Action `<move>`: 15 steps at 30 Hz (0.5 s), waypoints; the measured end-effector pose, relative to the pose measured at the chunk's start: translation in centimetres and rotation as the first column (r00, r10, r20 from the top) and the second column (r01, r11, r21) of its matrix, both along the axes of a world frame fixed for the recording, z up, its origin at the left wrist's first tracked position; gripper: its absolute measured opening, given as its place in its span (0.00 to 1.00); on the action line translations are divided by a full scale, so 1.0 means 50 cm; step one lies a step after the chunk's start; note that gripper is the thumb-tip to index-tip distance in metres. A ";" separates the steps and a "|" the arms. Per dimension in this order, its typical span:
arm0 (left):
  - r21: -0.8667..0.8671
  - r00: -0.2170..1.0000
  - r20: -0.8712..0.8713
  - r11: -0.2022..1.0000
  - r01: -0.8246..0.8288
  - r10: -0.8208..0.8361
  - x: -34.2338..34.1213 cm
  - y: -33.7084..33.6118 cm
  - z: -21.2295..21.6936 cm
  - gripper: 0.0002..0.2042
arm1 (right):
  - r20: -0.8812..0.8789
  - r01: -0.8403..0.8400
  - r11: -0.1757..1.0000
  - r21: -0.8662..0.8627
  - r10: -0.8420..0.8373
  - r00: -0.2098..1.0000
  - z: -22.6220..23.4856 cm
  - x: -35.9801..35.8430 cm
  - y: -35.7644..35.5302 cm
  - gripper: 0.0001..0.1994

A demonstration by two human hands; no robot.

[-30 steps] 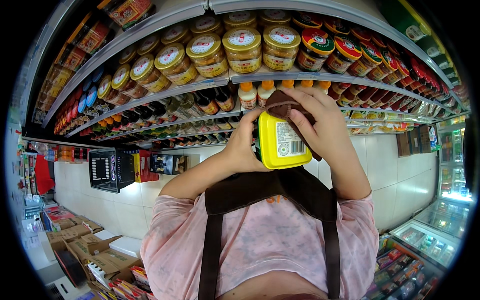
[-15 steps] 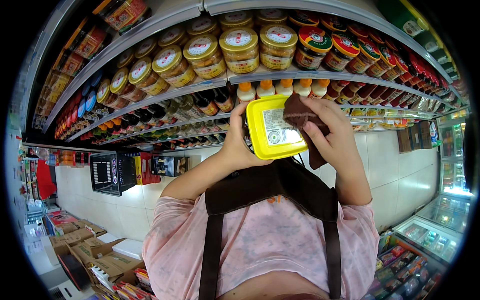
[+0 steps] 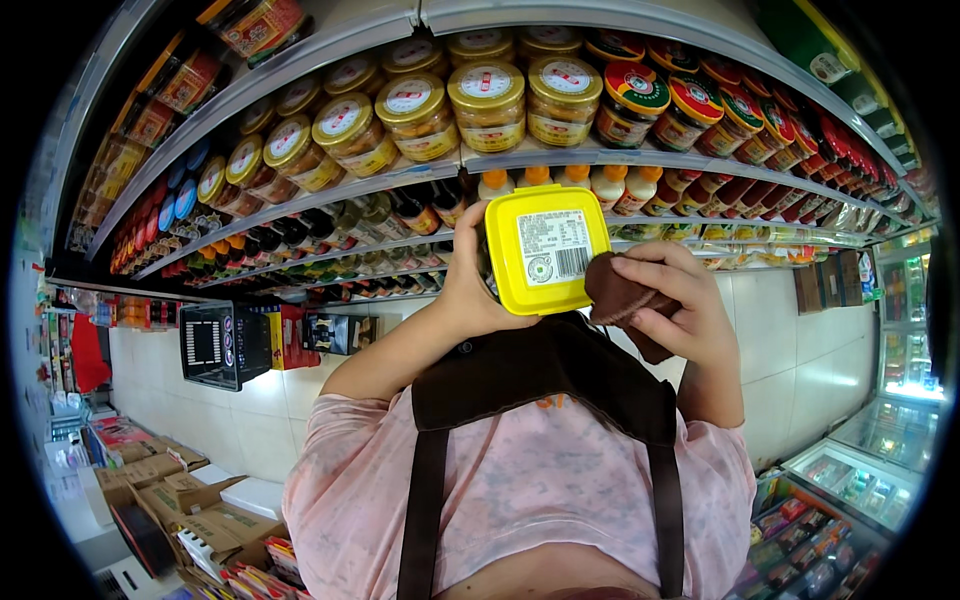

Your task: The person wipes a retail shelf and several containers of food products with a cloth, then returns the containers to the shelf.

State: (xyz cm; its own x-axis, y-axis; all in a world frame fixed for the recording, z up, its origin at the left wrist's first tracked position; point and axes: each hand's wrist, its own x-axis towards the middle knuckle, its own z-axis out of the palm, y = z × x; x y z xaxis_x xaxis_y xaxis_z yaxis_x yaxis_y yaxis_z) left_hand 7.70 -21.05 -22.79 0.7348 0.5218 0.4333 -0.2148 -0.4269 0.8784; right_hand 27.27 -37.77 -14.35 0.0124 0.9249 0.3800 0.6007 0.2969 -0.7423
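Observation:
My left hand (image 3: 468,275) grips a yellow-lidded plastic tub (image 3: 505,215) by its left side. The lid, with a white printed label (image 3: 555,245) and a barcode, faces up toward me. A bunched brown cloth (image 3: 625,295) is pinched in my right hand (image 3: 685,300). The cloth meets the lid's lower right edge. Both hands are held in front of my chest, just before the shelves. The tub's body is mostly hidden beneath the lid.
Ahead, a shelf edge (image 3: 640,158) bears rows of gold-lidded jars (image 3: 487,105) and red-and-green-lidded jars (image 3: 636,100); bottles stand on lower shelves. A black basket (image 3: 222,345) rests on the tiled floor at left. Cardboard boxes (image 3: 215,525) lie lower left, and a glass-topped freezer (image 3: 850,480) stands lower right.
The cloth has moved off the lid's upper right part, down to its lower right edge. The tub has turned slightly, so its label and barcode show more fully.

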 end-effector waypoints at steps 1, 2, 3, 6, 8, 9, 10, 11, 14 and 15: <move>0.025 1.000 -0.024 1.000 0.010 -0.009 -0.003 0.004 0.004 0.54 | -0.033 -0.029 0.999 -0.015 0.028 0.999 -0.001 0.006 -0.003 0.22; 0.049 0.999 -0.047 0.999 0.021 -0.018 -0.005 0.008 0.006 0.55 | -0.039 -0.047 0.999 -0.020 0.046 0.998 -0.001 0.011 -0.006 0.22; 0.061 0.999 -0.049 0.998 0.022 -0.019 -0.005 0.012 0.003 0.55 | -0.045 -0.067 0.997 -0.025 0.066 0.997 -0.001 0.015 -0.009 0.22; 0.051 0.999 -0.023 0.998 0.035 -0.034 -0.003 0.021 -0.006 0.54 | -0.057 -0.093 0.994 -0.064 0.089 0.994 -0.003 0.029 -0.015 0.23; -0.018 0.997 0.041 0.998 0.061 -0.060 -0.001 0.020 0.000 0.54 | -0.058 -0.091 0.991 -0.094 0.086 0.995 -0.007 0.032 -0.014 0.24; -0.071 0.996 0.070 0.996 0.060 -0.056 0.000 0.018 0.006 0.55 | -0.053 -0.088 0.990 -0.107 0.083 0.995 -0.009 0.033 -0.011 0.25; -0.123 0.994 0.099 0.991 0.061 -0.049 0.000 0.016 0.013 0.55 | -0.048 -0.085 0.989 -0.120 0.080 0.996 -0.010 0.035 -0.008 0.27; -0.175 0.991 0.128 0.983 0.063 -0.040 0.000 0.014 0.018 0.55 | -0.141 -0.094 0.976 -0.198 0.066 0.988 -0.010 0.030 -0.007 0.30; -0.201 0.995 0.084 0.978 0.062 -0.046 -0.009 0.021 0.025 0.55 | -0.285 -0.134 0.937 -0.323 0.039 0.958 -0.015 0.002 -0.003 0.38; -0.161 0.998 0.061 0.986 0.043 -0.034 -0.009 0.021 0.027 0.55 | -0.247 -0.157 0.942 -0.298 0.083 0.966 -0.023 -0.003 0.006 0.40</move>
State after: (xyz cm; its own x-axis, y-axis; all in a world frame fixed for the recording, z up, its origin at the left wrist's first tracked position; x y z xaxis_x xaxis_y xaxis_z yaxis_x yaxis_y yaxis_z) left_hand 7.23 -20.01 -21.43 0.7317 0.5605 0.3880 -0.2811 -0.2704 0.9208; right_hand 27.14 -37.48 -15.51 -0.0541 0.9960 0.0715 0.3793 0.0867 -0.9212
